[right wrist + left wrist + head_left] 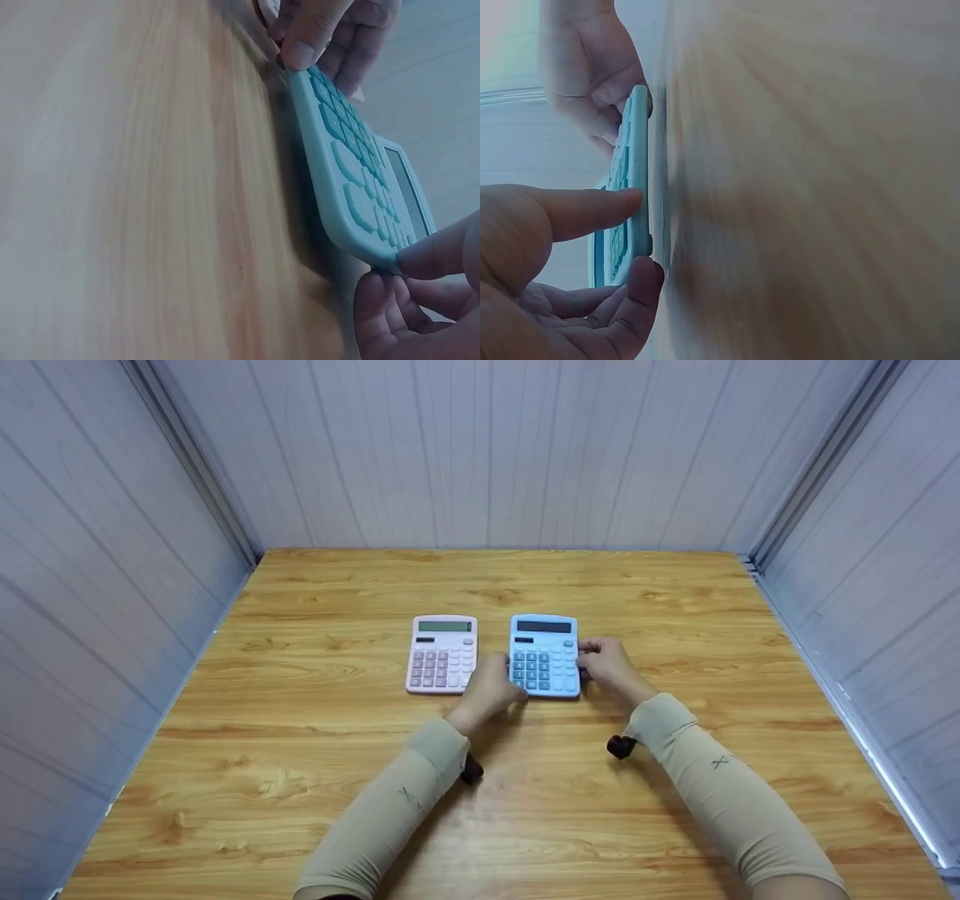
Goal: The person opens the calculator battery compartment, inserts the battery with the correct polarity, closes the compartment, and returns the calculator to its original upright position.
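A light blue calculator (545, 658) is face up in front of me, its dark display at the far end. My left hand (489, 688) grips its near left corner; in the left wrist view the thumb (604, 210) presses the edge, with curled fingers beneath. At the right edge, my right hand (609, 669) pinches it between thumb and fingers, seen in the right wrist view with the blue calculator (352, 187) tilted across the picture. A shadow shows under the body. Left of it a pink calculator (442, 649) lies face up, its lower right corner partly hidden by my left hand.
Both calculators are on a wood-grain table (337, 585). White panelled walls (480, 450) enclose the back and both sides. Small dark wrist devices (621, 746) hang below the beige sleeves (720, 780).
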Demonstrator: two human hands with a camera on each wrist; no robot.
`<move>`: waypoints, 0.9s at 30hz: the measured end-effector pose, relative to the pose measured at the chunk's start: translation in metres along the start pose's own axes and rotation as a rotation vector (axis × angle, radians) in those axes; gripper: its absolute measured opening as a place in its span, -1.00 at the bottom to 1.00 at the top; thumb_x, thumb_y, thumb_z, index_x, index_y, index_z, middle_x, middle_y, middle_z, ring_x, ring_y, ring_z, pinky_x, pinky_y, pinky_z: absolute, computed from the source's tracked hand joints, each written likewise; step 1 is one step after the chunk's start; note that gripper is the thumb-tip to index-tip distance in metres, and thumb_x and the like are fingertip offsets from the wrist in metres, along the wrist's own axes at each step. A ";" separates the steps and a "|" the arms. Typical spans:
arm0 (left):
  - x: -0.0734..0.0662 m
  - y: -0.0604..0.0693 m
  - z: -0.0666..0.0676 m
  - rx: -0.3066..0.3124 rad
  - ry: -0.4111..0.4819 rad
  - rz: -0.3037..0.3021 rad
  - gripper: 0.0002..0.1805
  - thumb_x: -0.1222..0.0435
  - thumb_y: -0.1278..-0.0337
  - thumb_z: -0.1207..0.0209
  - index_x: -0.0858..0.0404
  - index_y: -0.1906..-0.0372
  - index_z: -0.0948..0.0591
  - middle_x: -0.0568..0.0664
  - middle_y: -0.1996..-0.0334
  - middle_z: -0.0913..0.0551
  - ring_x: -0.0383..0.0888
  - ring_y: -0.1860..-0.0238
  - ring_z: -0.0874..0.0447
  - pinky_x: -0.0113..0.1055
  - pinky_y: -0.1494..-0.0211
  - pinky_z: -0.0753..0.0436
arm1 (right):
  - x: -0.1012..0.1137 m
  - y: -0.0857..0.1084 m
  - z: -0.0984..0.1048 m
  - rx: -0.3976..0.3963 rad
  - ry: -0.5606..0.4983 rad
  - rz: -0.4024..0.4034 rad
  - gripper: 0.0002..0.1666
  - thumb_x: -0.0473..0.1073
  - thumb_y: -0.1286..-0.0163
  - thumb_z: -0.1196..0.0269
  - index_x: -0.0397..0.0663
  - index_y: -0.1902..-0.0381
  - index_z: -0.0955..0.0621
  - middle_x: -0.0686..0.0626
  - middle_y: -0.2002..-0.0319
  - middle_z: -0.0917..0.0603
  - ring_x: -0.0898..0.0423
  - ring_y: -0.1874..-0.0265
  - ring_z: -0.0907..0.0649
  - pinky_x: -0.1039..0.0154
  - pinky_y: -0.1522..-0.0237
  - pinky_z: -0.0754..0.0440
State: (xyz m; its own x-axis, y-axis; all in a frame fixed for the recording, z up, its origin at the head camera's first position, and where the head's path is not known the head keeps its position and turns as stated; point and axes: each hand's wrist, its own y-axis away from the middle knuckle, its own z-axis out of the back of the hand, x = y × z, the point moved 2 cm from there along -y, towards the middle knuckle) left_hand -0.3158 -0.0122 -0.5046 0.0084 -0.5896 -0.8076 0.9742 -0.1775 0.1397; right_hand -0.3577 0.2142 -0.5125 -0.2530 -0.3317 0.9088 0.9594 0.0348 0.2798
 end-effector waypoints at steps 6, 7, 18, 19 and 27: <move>0.000 0.000 0.000 0.009 -0.027 0.004 -0.63 0.57 0.03 -0.36 0.35 0.04 -0.66 0.00 0.32 -0.65 -0.14 0.48 -0.57 -0.37 0.52 -0.55 | 0.001 -0.002 0.000 -0.019 0.074 -0.021 -0.47 -0.41 -0.56 -0.12 -0.41 -0.44 -0.54 -0.25 -0.21 -0.63 0.04 -0.05 -0.61 0.37 0.10 -0.65; 0.000 -0.001 0.000 0.012 -0.026 0.002 -0.66 0.57 0.02 -0.36 0.34 0.06 -0.67 -0.02 0.35 -0.64 -0.14 0.50 -0.56 -0.37 0.54 -0.54 | 0.001 -0.002 0.000 -0.023 0.086 -0.029 -0.48 -0.41 -0.56 -0.13 -0.39 -0.43 -0.56 -0.25 -0.23 -0.63 0.04 -0.06 -0.61 0.36 0.11 -0.65; -0.001 -0.002 0.002 0.045 -0.041 0.044 -0.62 0.48 0.03 -0.45 0.32 0.04 -0.65 0.03 0.32 -0.65 -0.10 0.47 -0.59 -0.31 0.51 -0.56 | -0.001 -0.003 0.002 -0.045 0.078 -0.043 -0.51 -0.38 -0.53 -0.18 -0.33 -0.37 -0.63 -0.24 -0.20 -0.69 0.08 0.04 -0.66 0.36 0.15 -0.68; 0.003 -0.005 0.001 0.036 -0.041 0.030 -0.62 0.45 0.03 -0.47 0.32 0.04 -0.66 0.02 0.31 -0.66 -0.10 0.44 -0.58 -0.30 0.49 -0.56 | -0.001 -0.003 0.002 -0.047 0.067 -0.038 -0.51 -0.37 -0.53 -0.19 -0.33 -0.37 -0.63 -0.24 -0.19 -0.69 0.08 0.05 -0.66 0.36 0.16 -0.69; 0.002 0.001 0.015 -0.047 -0.043 0.013 -0.26 0.25 -0.19 -0.51 0.51 -0.40 -0.54 0.18 0.00 -0.73 0.00 0.03 -0.67 -0.07 -0.16 -0.74 | -0.001 0.004 0.006 -0.090 -0.047 -0.004 -0.56 -0.25 -0.59 -0.21 -0.32 -0.33 -0.63 -0.15 0.01 -0.70 0.10 0.20 -0.69 0.32 0.20 -0.73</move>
State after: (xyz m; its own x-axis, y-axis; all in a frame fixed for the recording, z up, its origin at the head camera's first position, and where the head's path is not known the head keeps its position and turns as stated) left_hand -0.3181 -0.0253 -0.4977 0.0124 -0.6249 -0.7806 0.9836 -0.1328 0.1220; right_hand -0.3548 0.2202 -0.5101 -0.2601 -0.2868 0.9220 0.9652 -0.0521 0.2561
